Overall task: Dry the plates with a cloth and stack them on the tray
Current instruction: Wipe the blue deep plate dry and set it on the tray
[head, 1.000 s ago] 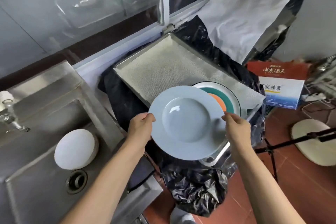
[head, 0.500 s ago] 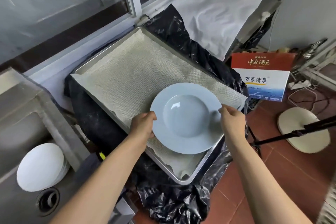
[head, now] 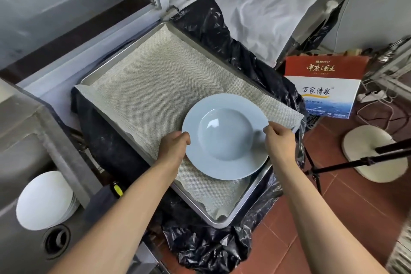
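A pale blue deep plate lies level over the near right part of the metal tray, which is lined with a beige mesh mat. My left hand grips the plate's left rim, thumb on top. My right hand pinches the right rim. Whether the plate rests on something or hangs just above it cannot be told. A stack of white plates leans in the steel sink at the left.
Black plastic sheeting hangs under and around the tray. A white sheet is draped behind it. A red and white box, a round base and a black tripod leg stand on the red tile floor at right.
Both hands carried the blue plate right and down over the tray. The green and orange plate seen one second ago is now covered by it.
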Action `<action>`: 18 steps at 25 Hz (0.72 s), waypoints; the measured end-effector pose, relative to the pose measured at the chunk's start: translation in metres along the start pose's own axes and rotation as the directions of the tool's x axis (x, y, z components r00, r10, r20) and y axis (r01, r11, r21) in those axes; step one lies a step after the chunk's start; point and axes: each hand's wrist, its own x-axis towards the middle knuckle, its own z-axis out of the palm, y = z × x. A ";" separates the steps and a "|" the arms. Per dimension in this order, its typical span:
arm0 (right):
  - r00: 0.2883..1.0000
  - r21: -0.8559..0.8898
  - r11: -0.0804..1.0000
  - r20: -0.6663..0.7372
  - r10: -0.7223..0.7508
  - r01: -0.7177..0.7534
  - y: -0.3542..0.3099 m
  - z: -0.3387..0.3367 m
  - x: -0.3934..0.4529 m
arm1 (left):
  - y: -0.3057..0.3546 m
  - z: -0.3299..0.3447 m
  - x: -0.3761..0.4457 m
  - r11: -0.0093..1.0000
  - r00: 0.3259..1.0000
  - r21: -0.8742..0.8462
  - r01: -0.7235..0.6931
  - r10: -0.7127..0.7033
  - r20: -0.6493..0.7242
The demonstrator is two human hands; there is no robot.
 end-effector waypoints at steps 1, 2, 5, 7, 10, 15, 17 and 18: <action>1.000 -0.016 1.000 0.013 -0.001 0.001 0.001 0.000 0.000 | 0.000 0.000 0.000 1.000 1.000 0.006 -0.012 0.012 0.007; 1.000 -0.032 0.999 0.029 0.002 -0.001 0.002 0.000 0.001 | 0.001 -0.001 0.000 1.000 1.000 0.017 -0.024 0.023 0.015; 0.999 -0.080 0.997 0.042 -0.005 0.008 0.005 0.000 -0.001 | 0.001 -0.005 0.003 0.993 0.996 0.092 -0.074 0.069 0.052; 0.997 -0.188 0.979 0.005 -0.075 0.074 0.007 0.000 -0.005 | -0.001 -0.008 0.002 0.973 0.985 0.172 -0.154 0.139 0.098; 0.974 -0.250 0.945 -0.024 -0.225 0.212 0.002 0.006 -0.023 | -0.006 -0.017 -0.005 0.909 0.964 0.321 -0.266 0.242 0.112; 0.935 -0.125 0.929 0.115 -0.336 0.350 -0.015 0.026 -0.067 | -0.013 -0.037 -0.030 0.855 0.919 0.337 -0.394 0.369 0.138; 0.919 -0.083 0.920 0.141 -0.369 0.382 -0.024 0.034 -0.081 | -0.012 -0.049 -0.045 0.841 0.897 0.315 -0.440 0.427 0.113; 0.909 -0.068 0.914 0.153 -0.388 0.401 -0.028 0.038 -0.088 | -0.012 -0.055 -0.052 0.837 0.888 0.304 -0.456 0.449 0.095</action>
